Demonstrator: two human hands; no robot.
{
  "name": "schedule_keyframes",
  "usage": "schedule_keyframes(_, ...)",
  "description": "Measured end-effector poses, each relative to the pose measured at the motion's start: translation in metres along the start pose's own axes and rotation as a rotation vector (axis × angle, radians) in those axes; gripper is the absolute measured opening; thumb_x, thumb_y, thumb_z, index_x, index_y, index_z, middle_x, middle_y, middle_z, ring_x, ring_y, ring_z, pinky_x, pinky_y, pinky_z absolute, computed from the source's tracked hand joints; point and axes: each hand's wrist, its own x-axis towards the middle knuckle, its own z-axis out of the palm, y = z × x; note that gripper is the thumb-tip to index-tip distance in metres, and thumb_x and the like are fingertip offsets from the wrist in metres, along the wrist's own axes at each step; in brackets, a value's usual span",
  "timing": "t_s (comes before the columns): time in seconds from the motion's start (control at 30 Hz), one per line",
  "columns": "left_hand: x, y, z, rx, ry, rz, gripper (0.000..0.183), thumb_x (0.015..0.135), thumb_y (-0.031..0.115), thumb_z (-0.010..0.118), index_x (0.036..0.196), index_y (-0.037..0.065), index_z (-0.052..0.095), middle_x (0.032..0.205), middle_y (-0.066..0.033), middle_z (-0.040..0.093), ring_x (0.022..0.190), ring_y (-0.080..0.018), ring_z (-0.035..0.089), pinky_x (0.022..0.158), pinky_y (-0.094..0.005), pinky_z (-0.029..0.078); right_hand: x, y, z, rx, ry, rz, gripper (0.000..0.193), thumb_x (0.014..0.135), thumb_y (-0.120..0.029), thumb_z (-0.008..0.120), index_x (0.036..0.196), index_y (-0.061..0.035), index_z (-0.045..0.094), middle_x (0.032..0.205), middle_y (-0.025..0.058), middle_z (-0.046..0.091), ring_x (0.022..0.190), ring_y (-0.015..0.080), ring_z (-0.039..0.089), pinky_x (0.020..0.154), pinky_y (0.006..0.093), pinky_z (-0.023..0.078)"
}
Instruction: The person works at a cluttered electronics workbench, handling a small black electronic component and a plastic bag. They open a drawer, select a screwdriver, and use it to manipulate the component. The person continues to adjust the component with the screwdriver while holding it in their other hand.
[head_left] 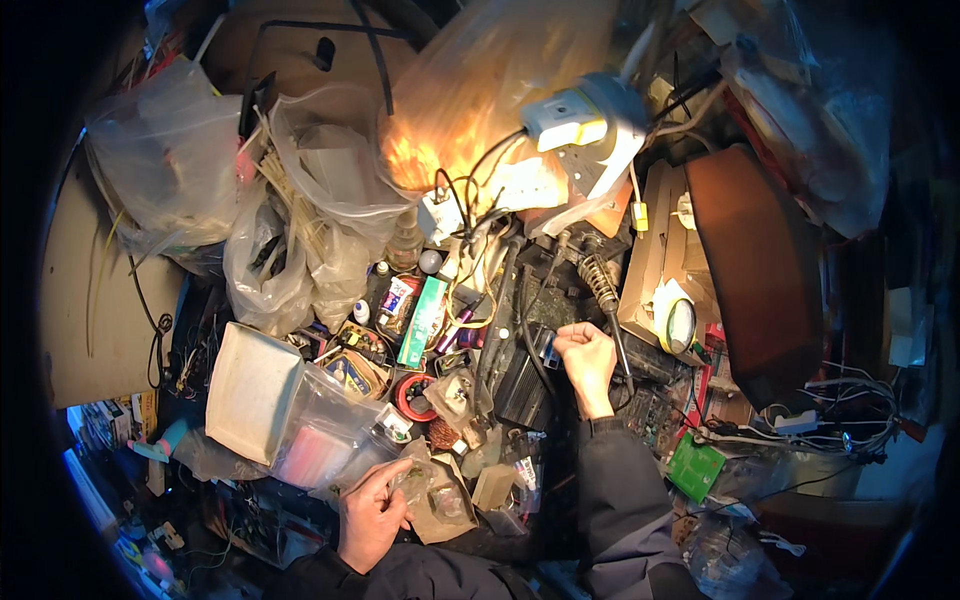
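Note:
My left hand (372, 512) is low in the view and pinches a small clear plastic bag (412, 480) that lies on a brown paper pouch (440, 505). My right hand (588, 362) reaches forward over the cluttered bench, fingers curled on a small dark part (549, 345) beside a black finned block (522, 385). What exactly the fingers grip is too small to tell. A soldering iron stand with a coil (600, 277) stands just beyond the right hand.
A white lamp head (585, 122) shines over the bench. Clear plastic bags (300, 220) pile up at the left, next to a white box (250, 390). A brown curved panel (755, 260), a green circuit board (695, 465) and tangled wires (840, 400) lie at the right.

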Motion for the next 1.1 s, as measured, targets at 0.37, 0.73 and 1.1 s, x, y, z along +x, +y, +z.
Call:
schedule_keyframes(0.37,0.006,0.008,0.015,0.057,0.011,-0.045,0.045,0.102,-0.015,0.062,0.144,-0.003,0.074,0.129,-0.0111,0.075,0.073,-0.0113,0.076,0.065,-0.0269,0.065,-0.013,0.081,-0.019,0.03,0.017,-0.079,0.015,0.091,0.001,0.081,0.105,0.0009,0.078,0.098,0.0033,0.081,0.088,0.0089,0.074,0.084,0.0251,0.058)
schedule_keyframes(0.73,0.009,0.01,0.022,0.102,-0.002,0.013,0.047,0.1,-0.017,0.062,0.144,-0.002,0.074,0.134,-0.012,0.074,0.072,-0.0107,0.074,0.065,-0.0273,0.066,-0.029,0.047,-0.02,-0.184,0.062,-0.159,0.015,0.101,-0.005,0.081,0.114,0.001,0.085,0.092,0.0136,0.084,0.081,0.0143,0.077,0.079,0.0313,0.059)
schedule_keyframes(1.1,0.013,0.015,0.024,0.1,-0.022,-0.017,0.046,0.103,-0.016,0.061,0.145,-0.003,0.073,0.136,-0.0122,0.072,0.076,-0.0115,0.077,0.066,-0.0275,0.066,-0.034,0.032,-0.02,-0.315,0.113,-0.313,0.015,0.098,-0.002,0.082,0.112,0.0013,0.084,0.098,0.0197,0.083,0.085,0.0285,0.082,0.077,0.0393,0.063)
